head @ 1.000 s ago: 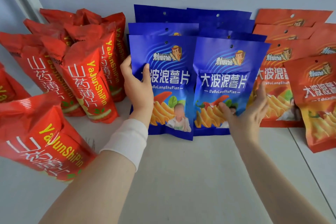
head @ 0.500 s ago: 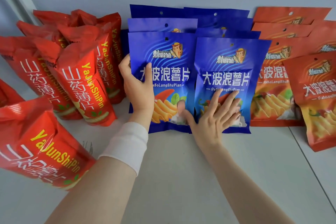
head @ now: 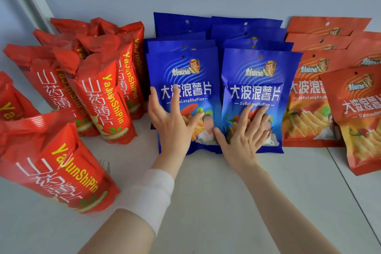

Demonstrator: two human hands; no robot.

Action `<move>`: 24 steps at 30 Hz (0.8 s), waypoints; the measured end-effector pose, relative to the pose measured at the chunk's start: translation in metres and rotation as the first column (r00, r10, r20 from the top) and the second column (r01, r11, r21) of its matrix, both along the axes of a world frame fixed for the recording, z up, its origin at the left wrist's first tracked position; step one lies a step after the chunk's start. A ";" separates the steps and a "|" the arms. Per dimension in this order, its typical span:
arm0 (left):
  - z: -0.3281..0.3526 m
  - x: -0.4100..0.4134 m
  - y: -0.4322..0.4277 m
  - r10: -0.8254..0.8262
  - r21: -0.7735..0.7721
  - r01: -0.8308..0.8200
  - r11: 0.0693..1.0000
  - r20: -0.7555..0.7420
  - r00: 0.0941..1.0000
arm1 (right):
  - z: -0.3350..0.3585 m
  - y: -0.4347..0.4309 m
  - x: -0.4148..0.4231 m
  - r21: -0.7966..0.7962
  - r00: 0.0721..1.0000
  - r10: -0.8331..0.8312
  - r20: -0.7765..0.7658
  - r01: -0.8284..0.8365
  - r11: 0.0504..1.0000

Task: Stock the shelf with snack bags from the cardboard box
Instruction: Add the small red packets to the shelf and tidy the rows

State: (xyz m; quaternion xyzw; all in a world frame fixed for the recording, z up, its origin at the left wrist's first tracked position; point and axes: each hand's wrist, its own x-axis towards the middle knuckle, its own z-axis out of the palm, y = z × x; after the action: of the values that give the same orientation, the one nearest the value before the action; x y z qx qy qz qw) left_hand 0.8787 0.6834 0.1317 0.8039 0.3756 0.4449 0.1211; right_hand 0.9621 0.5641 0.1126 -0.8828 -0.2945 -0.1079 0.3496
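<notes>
1. Against the back wall of the shelf (head: 206, 202), mid-row: blue snack bags (head: 237, 33) standing in two stacks.
2. Left hand (head: 172, 128) flat on the left front bag (head: 193, 76), fingers spread — gripping nothing.
3. Right hand (head: 245, 136) likewise pressed on the right front bag (head: 257, 62).
4. Red bags (head: 103, 99) toward the left edge, orange bags (head: 309, 93) toward the right.

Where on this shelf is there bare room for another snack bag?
The white shelf surface is bare in front of the blue chip bags, between the near red bag and orange chip bags. The back is crowded.
</notes>
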 end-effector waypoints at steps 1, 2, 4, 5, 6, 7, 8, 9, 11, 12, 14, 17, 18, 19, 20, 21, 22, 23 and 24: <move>0.001 0.002 0.005 -0.026 0.045 0.027 0.999 -0.015 1.000 | 0.002 -0.007 0.001 -0.006 0.999 0.042 -0.006 -0.042 0.999; 0.003 0.003 0.009 -0.054 0.090 0.057 0.994 -0.038 0.998 | 0.004 -0.013 0.003 -0.014 0.998 0.068 -0.006 -0.068 0.998; 0.001 0.003 0.014 -0.086 0.172 0.101 0.980 -0.091 0.992 | 0.006 -0.022 0.007 -0.053 0.997 0.081 0.020 -0.079 0.995; -0.001 0.003 0.015 -0.090 0.202 0.112 0.973 -0.118 0.989 | 0.006 -0.025 0.009 -0.073 0.996 0.073 0.043 -0.070 0.995; -0.003 0.001 0.014 -0.087 0.220 0.119 0.968 -0.148 0.985 | 0.006 -0.026 0.010 -0.085 0.995 0.060 0.076 -0.054 0.995; -0.004 0.001 0.013 -0.075 0.234 0.118 0.965 -0.183 0.980 | 0.006 -0.026 0.011 -0.091 0.992 0.048 0.116 -0.038 0.995; -0.005 0.001 0.012 -0.055 0.248 0.112 0.962 -0.225 0.973 | 0.007 -0.025 0.012 -0.099 0.988 0.036 0.153 -0.021 0.995; -0.003 0.001 0.012 -0.032 0.264 0.106 0.959 -0.271 0.962 | 0.008 -0.025 0.013 -0.106 0.983 0.023 0.182 -0.004 0.994; 0.005 0.001 0.011 0.010 0.286 0.108 0.952 -0.381 0.924 | 0.013 -0.025 0.015 -0.126 0.979 0.007 0.206 0.019 0.992; 0.010 0.001 0.010 0.022 0.283 0.117 0.952 -0.443 0.896 | 0.016 -0.026 0.015 -0.140 0.977 0.000 0.212 0.030 0.990; 0.020 -0.001 0.006 0.020 0.261 0.148 0.954 -0.548 0.836 | 0.027 -0.028 0.012 -0.190 0.976 -0.008 0.216 0.050 0.981; 0.033 -0.005 0.001 -0.037 0.159 0.186 0.970 -0.655 0.754 | 0.048 -0.029 0.006 -0.300 0.991 -0.024 0.133 0.063 0.952; 0.038 -0.007 -0.001 -0.045 0.137 0.189 0.972 -0.684 0.728 | 0.056 -0.030 0.003 -0.319 0.992 -0.036 0.122 0.073 0.945; 0.044 -0.009 -0.004 -0.038 0.143 0.195 0.970 -0.707 0.706 | 0.066 -0.031 0.000 -0.341 0.992 -0.043 0.119 0.081 0.937; 0.052 -0.011 -0.007 -0.030 0.154 0.208 0.966 -0.731 0.682 | 0.076 -0.033 -0.003 -0.374 0.991 -0.042 0.124 0.085 0.924; 0.061 -0.013 -0.010 -0.031 0.165 0.230 0.959 -0.746 0.665 | 0.086 -0.035 -0.008 -0.415 0.990 -0.032 0.135 0.086 0.906; 0.070 -0.016 -0.015 -0.035 0.180 0.255 0.950 -0.750 0.660 | 0.095 -0.036 -0.013 -0.453 0.989 -0.018 0.147 0.084 0.888; 0.081 -0.019 -0.019 -0.037 0.202 0.285 0.937 -0.754 0.656 | 0.104 -0.038 -0.020 -0.480 0.987 -0.008 0.159 0.084 0.873; 0.092 -0.024 -0.024 -0.033 0.230 0.322 0.918 -0.766 0.642 | 0.112 -0.039 -0.027 -0.495 0.986 -0.006 0.168 0.090 0.864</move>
State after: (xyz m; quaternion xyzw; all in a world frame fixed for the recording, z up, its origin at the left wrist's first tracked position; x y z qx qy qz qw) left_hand 0.8549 0.6591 0.2238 0.9563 0.2252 0.1191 -0.1433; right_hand 0.9347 0.5246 0.2245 -0.9387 -0.3176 -0.1074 0.0808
